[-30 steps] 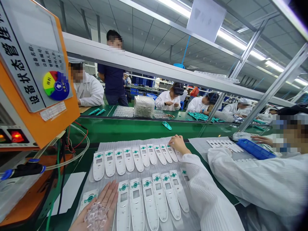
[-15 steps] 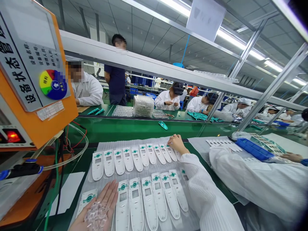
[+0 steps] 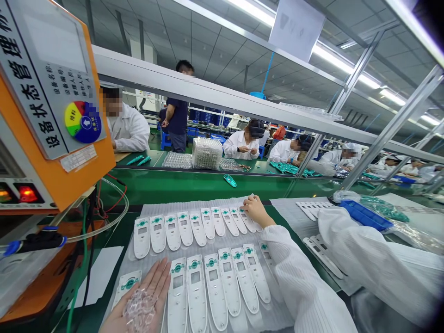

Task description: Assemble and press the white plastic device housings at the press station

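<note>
My left hand (image 3: pixel 149 289) is palm up at the lower left, fingers stretched out. It holds a heap of small clear plastic pieces (image 3: pixel 140 311) in the palm. My right hand (image 3: pixel 257 211) reaches to the right end of the back row, its fingers bent and closed at the top of a white housing (image 3: pixel 247 221). Whatever is between those fingertips is hidden. The long white housings, such as one in the front row (image 3: pixel 215 293), lie in two rows, each with a small window and a green part near its top. One front-row housing (image 3: pixel 127 283) is partly behind my left hand.
White foam sheeting (image 3: pixel 152 273) lies under the rows. An orange machine (image 3: pixel 100 180) with tubes stands at left. At right, a co-worker's white sleeve (image 3: pixel 374 249) extends near a blue tray (image 3: pixel 366 215). A green housing (image 3: pixel 229 180) lies beyond the rows; people sit across the line.
My right hand stays at the back row's right end with only a slight shift. The co-worker's sleeve at right has moved, uncovering white housings. The standing person in the background has shifted right.
</note>
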Action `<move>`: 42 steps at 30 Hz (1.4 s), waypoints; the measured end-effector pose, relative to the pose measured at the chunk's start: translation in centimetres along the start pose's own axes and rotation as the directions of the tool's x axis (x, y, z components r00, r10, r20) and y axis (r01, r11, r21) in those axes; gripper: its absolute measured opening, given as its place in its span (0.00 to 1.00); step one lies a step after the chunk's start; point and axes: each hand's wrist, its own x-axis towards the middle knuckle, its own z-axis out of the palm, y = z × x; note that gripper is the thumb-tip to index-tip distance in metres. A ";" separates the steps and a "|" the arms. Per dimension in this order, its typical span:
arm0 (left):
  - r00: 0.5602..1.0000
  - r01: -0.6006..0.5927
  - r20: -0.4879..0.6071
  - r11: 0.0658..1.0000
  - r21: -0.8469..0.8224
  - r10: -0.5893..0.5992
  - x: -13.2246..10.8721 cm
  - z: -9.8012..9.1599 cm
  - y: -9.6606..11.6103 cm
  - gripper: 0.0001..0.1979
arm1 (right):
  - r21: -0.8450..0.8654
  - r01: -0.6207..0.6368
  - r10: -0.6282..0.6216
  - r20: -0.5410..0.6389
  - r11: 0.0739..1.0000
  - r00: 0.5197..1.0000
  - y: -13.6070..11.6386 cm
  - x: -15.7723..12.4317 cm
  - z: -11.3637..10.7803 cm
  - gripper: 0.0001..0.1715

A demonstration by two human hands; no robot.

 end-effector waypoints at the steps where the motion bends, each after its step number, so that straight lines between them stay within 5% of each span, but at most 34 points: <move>1: 1.000 -0.005 -0.008 1.000 0.008 0.005 -0.1 0.2 0.0 0.27 | 0.004 -0.005 0.006 -0.005 1.000 1.000 -0.1 0.0 0.1 0.12; 10: 0.999 0.034 -0.004 0.999 -0.001 -0.034 0.0 0.0 0.0 0.27 | 0.063 -0.180 0.184 -0.064 0.982 0.981 -1.2 0.2 0.5 0.14; 16: 0.991 0.008 -0.137 1.000 -0.026 -0.012 -1.9 3.5 -0.3 0.26 | 0.198 -0.197 0.231 -0.167 0.960 0.958 -2.7 -0.4 -3.0 0.10; 19: 0.984 0.026 -0.173 0.999 -0.038 -0.032 -2.8 5.3 -0.8 0.25 | 0.310 -0.082 0.163 -0.242 0.947 0.957 -6.4 -1.0 -6.4 0.13; 22: 0.987 0.038 -0.152 0.997 -0.069 -0.048 -3.1 5.8 -1.2 0.23 | 0.394 0.180 -0.063 -0.292 0.901 0.954 -12.4 -2.8 -10.1 0.10; 23: 0.988 0.044 -0.145 0.995 -0.093 -0.058 -3.1 5.7 -1.2 0.23 | 0.415 0.291 -0.163 -0.317 0.862 0.934 -14.5 -3.6 -11.1 0.08; 25: 0.989 0.074 -0.118 0.985 -0.159 -0.093 -3.3 5.3 -1.2 0.21 | 0.442 0.559 -0.380 -0.431 0.702 0.818 -18.6 -5.4 -12.7 0.07; 28: 0.988 0.127 -0.059 0.962 -0.244 -0.146 -3.6 4.7 -0.7 0.18 | 0.345 0.702 -0.494 -0.522 0.623 0.695 -23.0 -7.1 -13.5 0.08; 33: 0.993 0.121 0.022 0.954 -0.273 -0.120 -3.8 3.5 -0.3 0.17 | 0.251 0.764 -0.520 -0.605 0.595 0.604 -25.7 -7.4 -13.1 0.09; 42: 0.983 -0.089 0.137 0.973 -0.213 0.120 -1.2 1.0 -1.0 0.14 | 0.184 0.808 -0.339 -0.839 0.560 0.426 -27.8 -5.9 -10.4 0.27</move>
